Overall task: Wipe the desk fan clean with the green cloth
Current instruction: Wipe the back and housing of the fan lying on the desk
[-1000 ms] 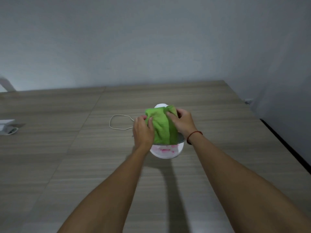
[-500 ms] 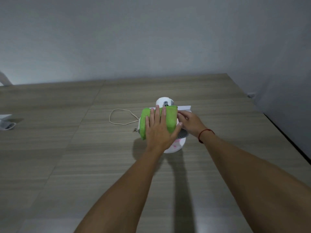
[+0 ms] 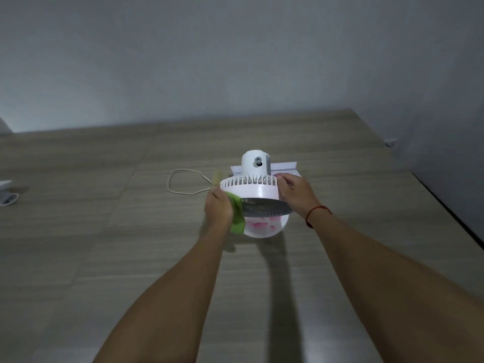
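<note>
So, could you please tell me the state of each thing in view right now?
desk fan: upright, grille facing the person.
green cloth: bunched against the fan's left rim.
left hand: grip shut on cloth.
right hand: steadying the fan's right rim.
cord: looped loose on the table.

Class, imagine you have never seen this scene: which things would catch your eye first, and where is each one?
First the white desk fan, in the middle of the wooden table, its grille facing down toward the camera. Next the bright green cloth, bunched in the left hand against the fan's left rim, while the right hand steadies the right rim. A thin white cord loops on the table to the fan's left.
</note>
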Available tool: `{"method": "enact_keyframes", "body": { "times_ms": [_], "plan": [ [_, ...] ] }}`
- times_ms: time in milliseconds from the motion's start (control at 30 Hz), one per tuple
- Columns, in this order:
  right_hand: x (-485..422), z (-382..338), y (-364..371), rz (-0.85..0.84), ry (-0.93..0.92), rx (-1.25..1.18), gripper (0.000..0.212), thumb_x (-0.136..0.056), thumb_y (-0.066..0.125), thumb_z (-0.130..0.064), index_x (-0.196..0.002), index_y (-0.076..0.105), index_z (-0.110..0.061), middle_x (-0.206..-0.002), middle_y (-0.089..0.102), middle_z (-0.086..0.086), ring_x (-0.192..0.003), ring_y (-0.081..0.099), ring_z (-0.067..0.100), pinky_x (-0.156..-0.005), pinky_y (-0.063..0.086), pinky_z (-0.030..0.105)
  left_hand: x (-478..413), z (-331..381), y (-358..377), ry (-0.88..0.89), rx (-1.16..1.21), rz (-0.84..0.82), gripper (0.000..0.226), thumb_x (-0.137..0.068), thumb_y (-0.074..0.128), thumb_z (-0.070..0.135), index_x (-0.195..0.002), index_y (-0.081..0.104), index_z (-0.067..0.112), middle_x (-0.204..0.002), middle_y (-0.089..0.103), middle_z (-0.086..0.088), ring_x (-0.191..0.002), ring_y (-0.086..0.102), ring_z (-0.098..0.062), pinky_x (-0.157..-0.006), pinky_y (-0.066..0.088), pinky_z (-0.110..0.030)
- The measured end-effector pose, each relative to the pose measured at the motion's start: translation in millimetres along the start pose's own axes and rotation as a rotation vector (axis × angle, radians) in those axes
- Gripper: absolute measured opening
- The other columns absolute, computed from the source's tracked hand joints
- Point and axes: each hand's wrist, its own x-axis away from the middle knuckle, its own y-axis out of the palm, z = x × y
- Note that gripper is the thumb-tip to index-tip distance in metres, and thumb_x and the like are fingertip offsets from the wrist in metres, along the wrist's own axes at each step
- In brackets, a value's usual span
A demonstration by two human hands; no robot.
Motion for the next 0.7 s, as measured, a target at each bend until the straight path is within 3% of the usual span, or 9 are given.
{"method": "enact_keyframes", "body": {
  "times_ms": [67, 133, 200, 267, 367, 500, 600, 667, 700],
  "plan": [
    [0, 0, 2, 0.01, 0.007, 0.006, 0.032, -0.098, 0.042, -0.019, -0.109, 0.069, -0.007, -0.11, 0.07, 0.01, -0.099, 0.059, 0.02, -0.082, 0.042, 0.027, 22, 3, 8, 0.189, -0.013, 0.127, 0.06, -0.094, 0.019, 0.036, -0.135, 0.053, 0.007, -0.134, 0.058, -0.019, -0.124, 0.052, -0.035, -0.108, 0.039, -0.042],
    [-3, -1, 4, 0.018, 0.009, 0.016, 0.031, -0.097, 0.042, -0.02, -0.107, 0.069, -0.008, -0.11, 0.07, 0.011, -0.102, 0.061, 0.024, -0.085, 0.045, 0.03, 38, 2, 21, 0.516, -0.145, 0.116, 0.057, -0.094, 0.025, 0.032, -0.133, 0.053, 0.0, -0.135, 0.057, -0.02, -0.129, 0.051, -0.035, -0.11, 0.036, -0.047],
    [-5, -2, 3, 0.014, 0.006, 0.04, 0.03, -0.097, 0.042, -0.019, -0.106, 0.069, -0.008, -0.107, 0.07, 0.013, -0.098, 0.061, 0.023, -0.083, 0.044, 0.031, 48, 1, 23, 0.815, -0.319, -0.013, 0.05, -0.097, 0.031, 0.025, -0.138, 0.047, 0.002, -0.143, 0.051, -0.015, -0.137, 0.043, -0.029, -0.115, 0.026, -0.041],
    [-8, -1, 3, -0.01, -0.002, 0.101, 0.03, -0.097, 0.041, -0.02, -0.107, 0.067, -0.009, -0.108, 0.07, 0.013, -0.097, 0.06, 0.023, -0.079, 0.04, 0.027, 40, 1, 16, 0.884, -0.368, -0.108, 0.051, -0.098, 0.031, 0.027, -0.143, 0.041, 0.006, -0.149, 0.045, -0.01, -0.142, 0.036, -0.024, -0.118, 0.023, -0.036],
    [-12, 2, 5, -0.002, 0.023, 0.197, 0.033, -0.099, 0.035, -0.026, -0.111, 0.063, -0.013, -0.113, 0.068, 0.012, -0.1, 0.058, 0.028, -0.078, 0.038, 0.028, 14, 1, 2, 0.621, -0.224, -0.104, 0.054, -0.098, 0.028, 0.035, -0.143, 0.04, 0.009, -0.148, 0.046, -0.011, -0.14, 0.038, -0.023, -0.118, 0.028, -0.039],
    [-9, 1, 9, 0.015, 0.029, 0.204, 0.035, -0.1, 0.03, -0.024, -0.112, 0.059, -0.01, -0.112, 0.066, 0.013, -0.09, 0.052, 0.022, -0.077, 0.037, 0.028, -6, 12, -10, -0.041, 0.204, -0.219, 0.054, -0.086, 0.045, 0.061, -0.125, 0.061, 0.027, -0.118, 0.067, -0.005, -0.111, 0.062, -0.026, -0.099, 0.049, -0.041],
    [-9, -1, 7, 0.013, 0.028, 0.212, 0.035, -0.101, 0.03, -0.023, -0.115, 0.059, -0.009, -0.115, 0.065, 0.014, -0.098, 0.056, 0.025, -0.081, 0.042, 0.031, -25, -22, -8, -0.339, 0.328, -0.273, 0.088, -0.061, 0.05, 0.089, -0.115, 0.067, 0.022, -0.113, 0.069, -0.009, -0.102, 0.067, -0.03, -0.092, 0.054, -0.048],
    [-9, -2, 6, 0.018, 0.027, 0.202, 0.035, -0.101, 0.03, -0.021, -0.115, 0.059, -0.007, -0.114, 0.064, 0.014, -0.098, 0.056, 0.026, -0.082, 0.042, 0.033, -55, -70, 9, -0.425, 0.383, -0.25, 0.112, -0.04, 0.042, 0.101, -0.118, 0.066, 0.024, -0.113, 0.07, -0.013, -0.101, 0.068, -0.034, -0.089, 0.054, -0.058],
    [-8, -3, 7, 0.025, 0.026, 0.188, 0.035, -0.101, 0.031, -0.021, -0.114, 0.06, -0.006, -0.112, 0.064, 0.014, -0.1, 0.057, 0.028, -0.083, 0.043, 0.034, -51, -71, 8, -0.451, 0.4, -0.235, 0.115, -0.042, 0.038, 0.101, -0.121, 0.064, 0.022, -0.113, 0.07, -0.014, -0.102, 0.068, -0.034, -0.089, 0.054, -0.057]
  ]
}}
